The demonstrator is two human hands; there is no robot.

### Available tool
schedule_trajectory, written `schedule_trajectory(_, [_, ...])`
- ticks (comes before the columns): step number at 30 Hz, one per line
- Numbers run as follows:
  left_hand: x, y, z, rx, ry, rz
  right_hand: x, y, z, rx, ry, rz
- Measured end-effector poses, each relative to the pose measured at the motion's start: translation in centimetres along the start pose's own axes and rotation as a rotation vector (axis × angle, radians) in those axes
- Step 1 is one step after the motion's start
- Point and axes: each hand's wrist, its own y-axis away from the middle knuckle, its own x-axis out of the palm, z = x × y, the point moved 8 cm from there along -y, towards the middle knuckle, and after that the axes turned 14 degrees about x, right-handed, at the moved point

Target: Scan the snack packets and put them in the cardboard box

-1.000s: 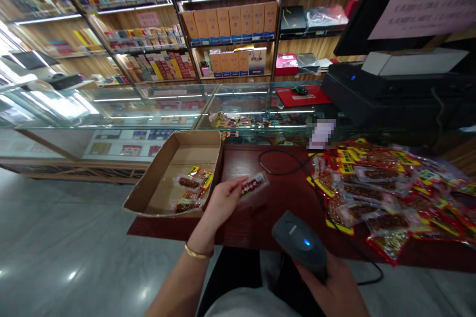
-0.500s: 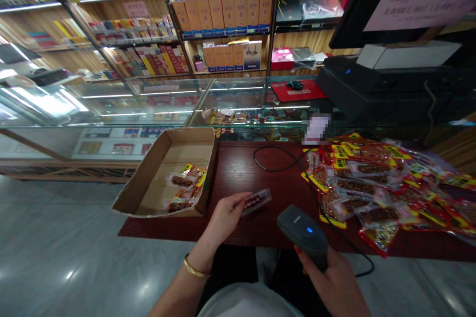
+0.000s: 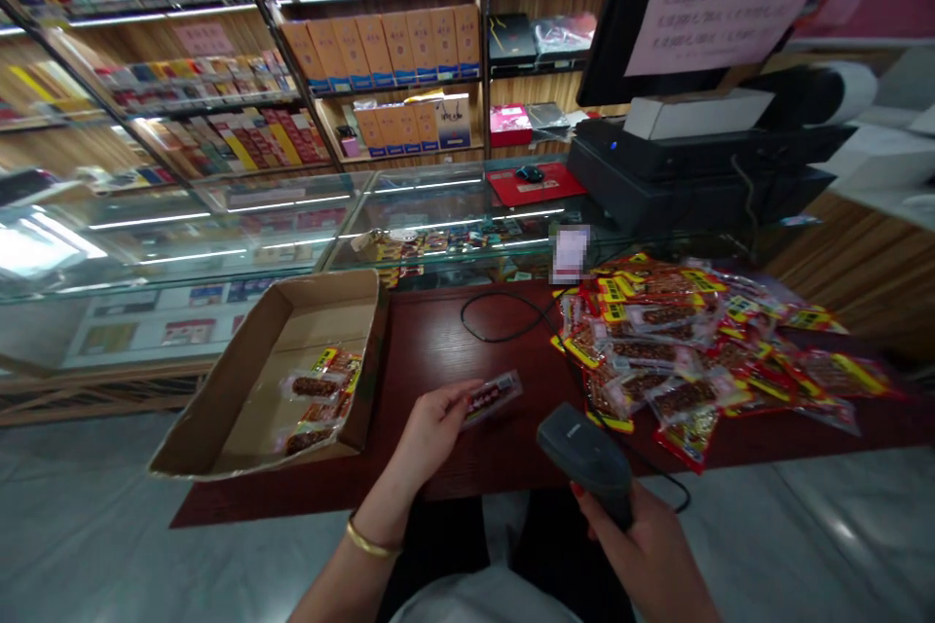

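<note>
Between the thumb and fingers of my left hand (image 3: 436, 428) is the left end of a small clear snack packet (image 3: 495, 397) with a dark strip inside. My right hand (image 3: 635, 540) wraps around the handle of a dark grey barcode scanner (image 3: 584, 453), whose head points toward the packet, a short gap apart. Left of my left hand stands an open cardboard box (image 3: 270, 389) with several snack packets (image 3: 321, 384) in its right part. A heap of red and yellow snack packets (image 3: 657, 331) lies on the table to the right, beyond the scanner.
A black cable (image 3: 504, 339) loops across the dark red table (image 3: 430, 336). Behind it runs a glass display counter (image 3: 292, 224) bearing a red mouse mat (image 3: 544, 190). A black monitor (image 3: 620, 19) stands at the back right, and shelves of boxes (image 3: 394, 44) line the wall.
The view has turned to the right, so the surroundings sit further left. The blue light on the scanner no longer shows. Both hands keep their holds.
</note>
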Motion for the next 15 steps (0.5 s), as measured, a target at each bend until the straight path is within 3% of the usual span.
schedule_trajectory(4, [2.5, -3.0, -1.9, 0.113, -0.045, 0.030, -2.1, 0.9, -0.6, 0.043, -0.104, -0.121])
schedule_trajectory(7, [6.0, -7.0, -4.4, 0.240, -0.108, 0.054, -3.7, 1.1, -2.1, 0.094, -0.129, -0.189])
schedule_trajectory(11, [13.2, -13.9, -9.4, 0.459, -0.229, 0.127, -4.9, 1.0, -4.7, 0.162, -0.124, -0.202])
schedule_trajectory(15, [21.1, -18.8, -14.5, 0.716, -0.359, 0.307, -5.0, 1.6, -6.3, 0.231, -0.151, -0.243])
